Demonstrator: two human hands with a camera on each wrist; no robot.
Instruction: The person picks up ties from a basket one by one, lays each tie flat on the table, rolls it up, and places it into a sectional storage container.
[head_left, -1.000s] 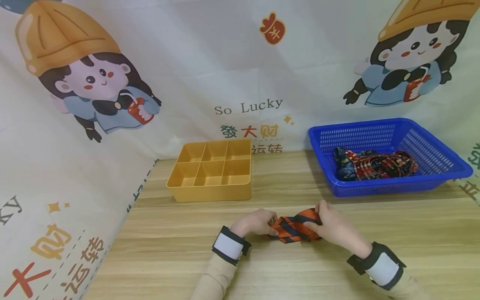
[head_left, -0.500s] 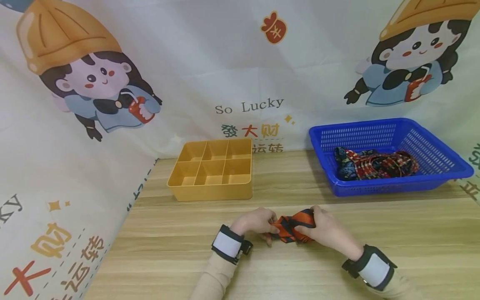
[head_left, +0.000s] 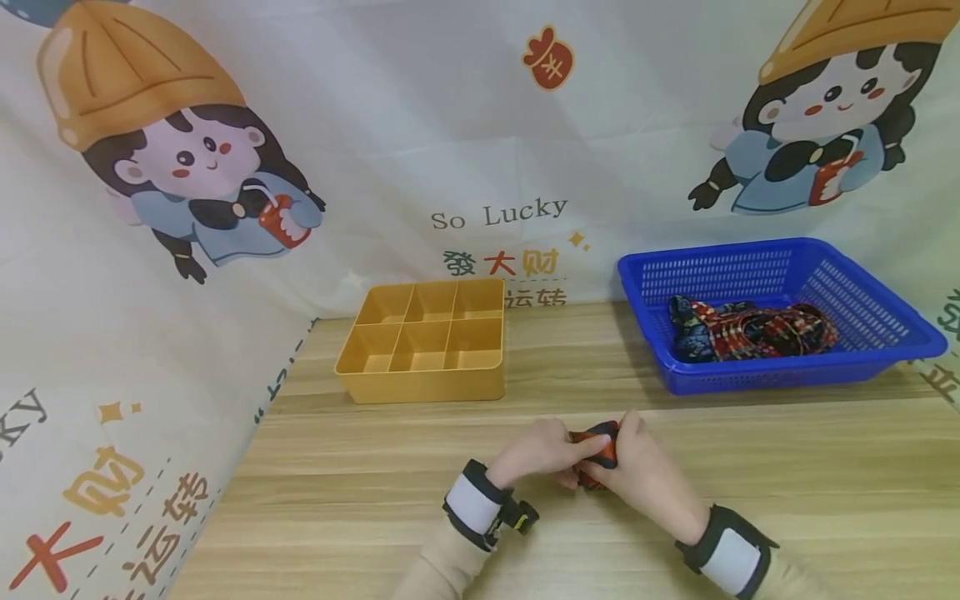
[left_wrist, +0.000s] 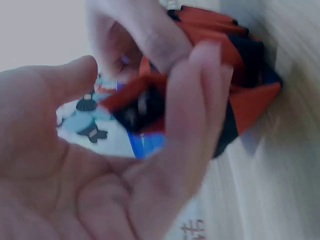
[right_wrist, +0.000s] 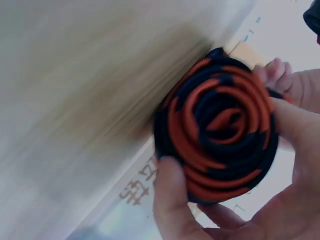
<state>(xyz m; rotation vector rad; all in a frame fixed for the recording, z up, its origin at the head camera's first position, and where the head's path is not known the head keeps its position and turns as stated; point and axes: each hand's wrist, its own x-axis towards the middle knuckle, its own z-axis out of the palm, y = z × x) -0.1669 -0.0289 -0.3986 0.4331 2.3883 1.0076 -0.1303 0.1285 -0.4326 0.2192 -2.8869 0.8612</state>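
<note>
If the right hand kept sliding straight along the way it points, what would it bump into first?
Probably the left hand: the right hand points left and forward, with only the rolled tie between them. Beyond lies the yellow organizer, though depth is unclear.

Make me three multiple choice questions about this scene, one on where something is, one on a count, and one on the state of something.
1. Where do the loose patterned ties lie?
A. In the blue basket
B. In the yellow organizer
C. On the bare table

2. How many compartments does the yellow organizer have?
A. Four
B. Six
C. Nine

3. In what state is the orange and navy tie?
A. Spread flat
B. Knotted in a bow
C. Rolled into a coil

Answers: 1 A, the head view shows them heaped inside the basket. 2 B, two rows of three show from above. 3 C, the right wrist view shows a spiral of striped layers, held between the left hand and the right hand.
</note>
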